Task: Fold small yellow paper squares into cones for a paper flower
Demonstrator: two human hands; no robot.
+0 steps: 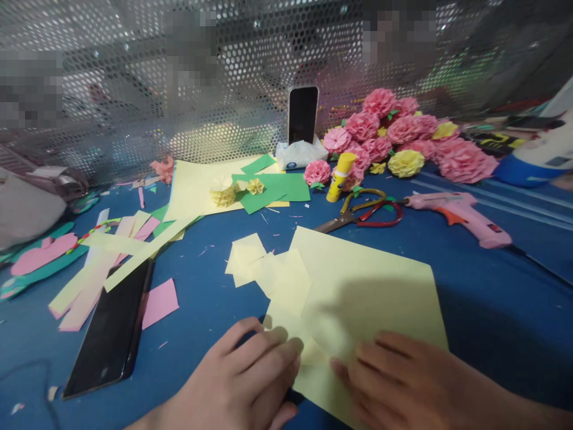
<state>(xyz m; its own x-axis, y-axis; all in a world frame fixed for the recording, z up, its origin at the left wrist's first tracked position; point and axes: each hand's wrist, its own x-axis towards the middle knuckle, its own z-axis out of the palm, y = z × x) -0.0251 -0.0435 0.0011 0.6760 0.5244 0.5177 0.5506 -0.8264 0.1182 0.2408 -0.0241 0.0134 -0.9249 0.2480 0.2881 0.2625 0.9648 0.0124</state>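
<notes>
My left hand point(257, 367) is at the bottom centre, its fingers curled together at the edge of a small piece of pale yellow paper point(316, 352). On the other side of that piece is my right hand point(394, 373), fingers bent and slightly blurred, with the thumb tip close to the paper. The fingers partly hide the piece, and its folds are unclear. Both hands are over a large pale yellow sheet point(394, 269), which the right hand shades. Several small cut pieces of yellow paper point(286, 278) overlap its left corner.
Behind the sheet are scissors point(353, 215), a glue stick point(341, 177) and a pink glue gun point(465, 215). Pink paper flowers point(403, 131) pile up at the back right. A dark phone point(111, 328) and paper strips point(98, 269) lie left; another phone point(303, 115) stands against perforated metal.
</notes>
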